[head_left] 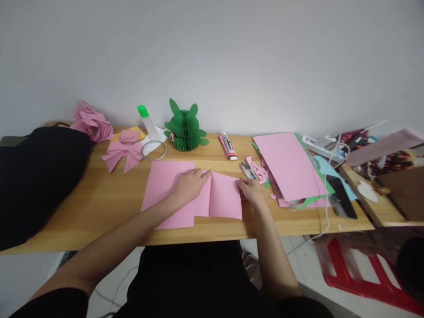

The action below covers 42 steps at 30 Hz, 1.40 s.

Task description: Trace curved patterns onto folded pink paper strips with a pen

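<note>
A folded sheet of pink paper lies on the table before me, with a crease running down it and its right part slightly raised. My left hand rests flat on the paper, fingers stretched toward the crease. At the right edge, my right hand pinches the sheet between thumb and fingers. Another flat pink sheet extends under my left hand and forearm. Close beyond my right hand are scissors and pink cut-out scraps.
Behind stand a green honeycomb paper figure, a glue bottle and a glue tube. A pink paper bow and a tape ring lie left, near a black bag. Stacked coloured paper, a cable and a phone occupy the right.
</note>
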Each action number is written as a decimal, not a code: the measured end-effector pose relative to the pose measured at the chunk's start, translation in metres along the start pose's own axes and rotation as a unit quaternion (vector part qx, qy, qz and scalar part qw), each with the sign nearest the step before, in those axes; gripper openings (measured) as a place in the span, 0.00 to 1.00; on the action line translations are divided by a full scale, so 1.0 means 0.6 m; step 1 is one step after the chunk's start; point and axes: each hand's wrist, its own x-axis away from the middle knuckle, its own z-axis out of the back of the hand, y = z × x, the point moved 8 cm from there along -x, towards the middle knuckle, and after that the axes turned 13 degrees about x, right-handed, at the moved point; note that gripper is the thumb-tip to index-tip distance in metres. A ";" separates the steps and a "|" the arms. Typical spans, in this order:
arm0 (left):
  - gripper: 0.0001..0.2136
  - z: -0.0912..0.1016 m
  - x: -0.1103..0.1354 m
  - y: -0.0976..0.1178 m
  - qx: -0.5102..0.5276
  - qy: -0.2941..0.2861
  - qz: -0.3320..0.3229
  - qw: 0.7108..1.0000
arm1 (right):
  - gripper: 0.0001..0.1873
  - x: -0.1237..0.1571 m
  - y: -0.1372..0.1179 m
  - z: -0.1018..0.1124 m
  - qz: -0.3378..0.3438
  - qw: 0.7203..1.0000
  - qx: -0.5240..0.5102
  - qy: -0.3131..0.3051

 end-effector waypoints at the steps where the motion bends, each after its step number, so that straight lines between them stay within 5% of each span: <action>1: 0.26 -0.001 0.000 0.000 -0.004 -0.003 -0.001 1.000 | 0.21 0.003 0.005 -0.002 -0.023 1.000 0.003 0.004; 6: 0.26 -0.003 -0.002 -0.001 -0.013 -0.009 0.001 1.000 | 0.17 0.023 0.026 -0.014 -0.132 0.991 0.012 0.012; 13: 0.26 -0.004 -0.003 -0.003 -0.010 -0.012 0.007 1.000 | 0.13 0.045 0.049 -0.018 -0.188 0.982 -0.023 0.022; 19: 0.26 -0.005 -0.003 -0.006 -0.008 -0.008 0.015 1.000 | 0.19 0.060 0.039 -0.008 -0.161 0.980 -0.112 0.037; 23: 0.25 0.004 0.000 -0.008 -0.011 0.005 0.025 1.000 | 0.07 0.060 0.007 -0.005 -0.093 0.980 -0.175 0.022; 34: 0.15 0.001 0.012 -0.009 0.006 0.027 0.070 0.997 | 0.08 -0.027 -0.081 -0.012 0.016 0.987 -0.162 0.009; 42: 0.16 -0.011 0.011 -0.017 0.026 0.045 0.089 0.995 | 0.08 -0.034 -0.030 -0.021 -0.050 0.992 -0.103 0.056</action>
